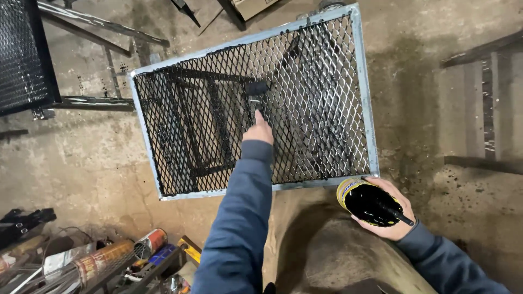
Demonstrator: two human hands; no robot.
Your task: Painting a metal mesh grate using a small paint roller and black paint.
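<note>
Small paint roller (pixel 255 92) lies on black mesh panel (pixel 305 81) in pale metal frame (pixel 366 92), standing on concrete floor (pixel 81 158). Left hand (pixel 258 130), fingers clamped on roller handle. Right hand (pixel 388 209), fingers wrapped around yellow paint can (pixel 366 200), just beside frame's near corner.

A round paint tin (pixel 370 203) with a yellow-and-blue label sits in the right hand (pixel 389 215), black inside. Cylindrical cans with orange-red labels (pixel 117 256) lie bottom left. A cardboard box (pixel 251 6) stands at the top edge.
</note>
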